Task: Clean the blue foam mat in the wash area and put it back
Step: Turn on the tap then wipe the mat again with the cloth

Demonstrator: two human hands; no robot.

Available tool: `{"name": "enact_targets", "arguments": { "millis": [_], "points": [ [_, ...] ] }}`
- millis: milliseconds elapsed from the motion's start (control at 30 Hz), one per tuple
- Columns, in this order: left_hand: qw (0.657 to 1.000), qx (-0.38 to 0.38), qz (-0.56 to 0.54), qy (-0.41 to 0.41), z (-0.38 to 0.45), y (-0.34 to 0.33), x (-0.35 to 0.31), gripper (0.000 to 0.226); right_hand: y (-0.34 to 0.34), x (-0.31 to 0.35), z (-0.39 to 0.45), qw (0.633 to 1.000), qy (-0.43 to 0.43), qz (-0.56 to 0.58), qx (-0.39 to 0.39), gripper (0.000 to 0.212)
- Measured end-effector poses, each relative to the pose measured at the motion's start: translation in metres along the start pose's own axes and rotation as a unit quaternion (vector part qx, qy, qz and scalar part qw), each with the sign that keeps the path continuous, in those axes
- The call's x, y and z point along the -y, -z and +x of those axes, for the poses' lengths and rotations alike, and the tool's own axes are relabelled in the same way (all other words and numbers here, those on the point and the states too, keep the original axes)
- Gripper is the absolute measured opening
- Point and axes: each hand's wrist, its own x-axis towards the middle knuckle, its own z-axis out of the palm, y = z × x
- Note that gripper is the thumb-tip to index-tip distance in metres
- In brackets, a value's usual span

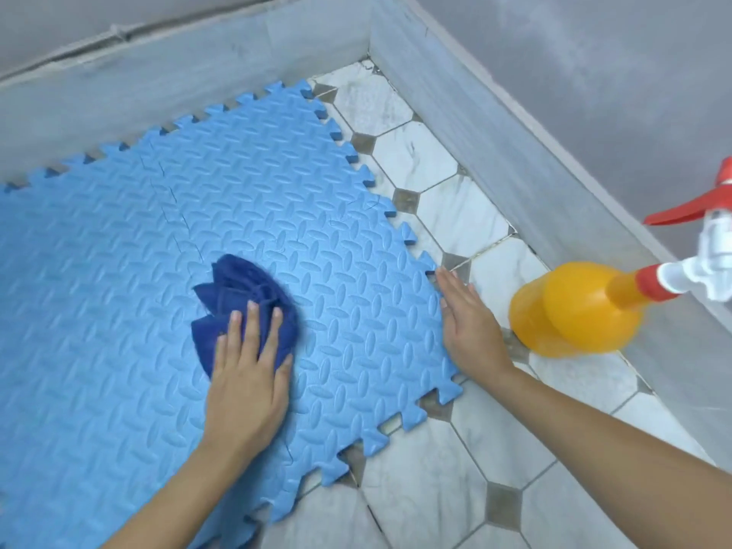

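The blue foam mat [158,239], with a raised tread pattern and jigsaw edges, lies flat on the tiled floor and fills the left of the view. A crumpled dark blue cloth [241,295] rests on the mat near its middle. My left hand [247,382] presses down on the cloth, fingers spread over it. My right hand [471,330] lies flat with fingers together along the mat's right edge, holding nothing.
An orange spray bottle [574,311] with a red and white trigger head stands on the white marble floor tiles [416,160] right of the mat. Low grey walls [515,160] enclose the corner behind and to the right.
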Motion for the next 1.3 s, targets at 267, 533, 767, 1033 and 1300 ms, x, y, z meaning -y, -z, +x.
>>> {"name": "enact_targets", "arguments": {
  "millis": [267,533,767,1033,1300],
  "points": [
    [0.959,0.042,0.012,-0.278,-0.033,-0.014,-0.073,0.064,0.023,0.004,0.010,0.992,-0.022,-0.011,0.123,0.049],
    [0.997,0.057,-0.032,-0.038,-0.068,0.005,0.045,0.060,0.020,0.011,0.005,0.987,-0.032,-0.072,0.140,0.051],
    [0.995,0.046,-0.081,0.034,-0.035,0.015,0.027,0.054,0.035,0.017,-0.033,0.998,-0.047,-0.017,0.041,0.052],
    [0.965,0.027,-0.237,-0.113,-0.001,0.072,-0.106,0.032,0.078,0.013,-0.107,0.995,-0.083,0.011,-0.063,0.059],
    [0.904,0.100,-0.345,-0.232,-0.039,0.064,-0.230,0.028,0.120,-0.037,-0.190,0.956,-0.223,-0.012,-0.188,0.054]
  ]
}}
